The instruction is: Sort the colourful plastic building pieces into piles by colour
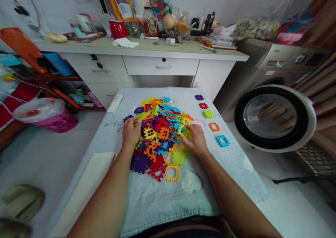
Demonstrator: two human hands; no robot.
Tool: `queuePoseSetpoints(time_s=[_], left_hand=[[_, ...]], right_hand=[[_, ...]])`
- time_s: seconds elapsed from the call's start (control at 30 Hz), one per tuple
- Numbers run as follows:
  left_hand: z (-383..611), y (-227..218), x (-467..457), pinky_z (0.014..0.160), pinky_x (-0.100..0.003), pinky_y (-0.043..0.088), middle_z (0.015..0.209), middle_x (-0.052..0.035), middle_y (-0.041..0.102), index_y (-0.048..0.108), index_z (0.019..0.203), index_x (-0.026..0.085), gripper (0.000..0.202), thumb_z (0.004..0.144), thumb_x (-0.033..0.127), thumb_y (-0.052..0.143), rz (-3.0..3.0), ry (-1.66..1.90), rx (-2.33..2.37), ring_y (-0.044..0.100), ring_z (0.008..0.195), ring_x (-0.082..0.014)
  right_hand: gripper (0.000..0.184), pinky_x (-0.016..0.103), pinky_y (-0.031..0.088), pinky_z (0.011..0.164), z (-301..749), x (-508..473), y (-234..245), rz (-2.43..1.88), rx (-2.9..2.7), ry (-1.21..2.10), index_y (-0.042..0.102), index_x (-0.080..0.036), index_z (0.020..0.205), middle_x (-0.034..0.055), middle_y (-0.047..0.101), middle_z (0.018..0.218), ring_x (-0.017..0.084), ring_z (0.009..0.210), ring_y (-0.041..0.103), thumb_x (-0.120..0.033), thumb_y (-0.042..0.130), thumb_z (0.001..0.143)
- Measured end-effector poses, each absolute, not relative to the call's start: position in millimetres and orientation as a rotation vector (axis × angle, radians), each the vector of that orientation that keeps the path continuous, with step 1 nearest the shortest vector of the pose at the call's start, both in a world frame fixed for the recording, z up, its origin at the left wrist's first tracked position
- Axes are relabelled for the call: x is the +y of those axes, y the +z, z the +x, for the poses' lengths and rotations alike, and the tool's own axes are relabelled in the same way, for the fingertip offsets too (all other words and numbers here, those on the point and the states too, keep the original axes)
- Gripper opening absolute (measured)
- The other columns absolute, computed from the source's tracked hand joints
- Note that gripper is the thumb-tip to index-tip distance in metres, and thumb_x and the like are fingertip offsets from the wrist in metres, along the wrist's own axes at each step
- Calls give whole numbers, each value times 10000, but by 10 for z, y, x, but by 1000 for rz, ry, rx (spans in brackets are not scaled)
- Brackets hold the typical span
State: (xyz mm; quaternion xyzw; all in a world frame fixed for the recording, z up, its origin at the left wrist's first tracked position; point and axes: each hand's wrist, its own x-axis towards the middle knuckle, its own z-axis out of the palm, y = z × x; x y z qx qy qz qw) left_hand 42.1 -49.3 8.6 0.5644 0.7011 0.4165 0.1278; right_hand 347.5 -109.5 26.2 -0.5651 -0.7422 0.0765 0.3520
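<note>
A heap of colourful plastic interlocking tiles (164,133) lies in the middle of the cloth-covered table (236,182). My left hand (131,132) rests against the heap's left side, fingers apart and holding nothing. On the right side, my right hand (196,139) touches the tiles with its fingers spread. Apart from the heap, a column of single tiles runs along the right edge: a purple tile (199,97), a red tile (203,106), a green tile (209,114), an orange square frame (214,127) and a blue frame (223,141).
A white box-like bar (114,103) sits at the table's far left, with a long pale board (89,175) nearer me. Behind stands a white desk (147,51) crowded with jars and a red mug (118,29). An open round washer door (274,117) juts in at right.
</note>
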Motion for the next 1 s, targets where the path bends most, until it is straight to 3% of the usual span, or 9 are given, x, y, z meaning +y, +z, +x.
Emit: queuePoseSetpoints(time_s=[0.23,0.43,0.63,0.73,0.87,1.0], left_hand=[[360,210,-544,1090,-448,422,1113,-100,644,681,1037,214,337,880,434,480,1735,1228,2081,565,1173,-269],[332,418,-639,1113,-445,399,1114,-98,640,684,989,210,277,838,391,539,1915,1324,2060,574,1166,-268],[400,739,-797,922,-382,507,1031,-72,676,697,996,217,334,815,454,547,1982,1102,1979,649,910,-229],[447,908,-908,853,-370,521,1010,-63,692,697,1011,236,375,808,507,538,2076,953,1880,661,869,-231],[421,1076,-1102,934,-422,506,1097,-74,716,686,1114,258,463,802,569,541,2185,713,1814,674,985,-275],[301,1112,-1361,1077,-490,428,1358,-75,637,613,1299,268,601,816,617,534,2208,404,1761,582,1245,-318]], right_hand=[[411,418,488,887,3687,-1083,550,-1493,-1845,141,670,-178,1083,117,619,1001,275,961,591,-519,627,856],[431,413,477,868,4320,-695,752,-1833,-1793,-42,707,-155,1028,126,643,960,278,920,603,-535,647,836],[507,399,476,845,4647,-283,714,-2281,-1692,-117,726,-127,1088,180,662,1072,304,998,631,-566,616,859],[543,419,485,848,4610,-173,698,-2367,-1653,-111,722,-118,1110,199,669,1100,333,1044,635,-587,604,861],[584,452,485,871,4565,-81,680,-2448,-1602,-90,709,-98,1138,219,666,1130,356,1079,631,-601,588,868],[617,456,468,910,4563,-41,628,-2524,-1579,-86,713,-92,1143,226,657,1154,363,1122,608,-625,602,853]])
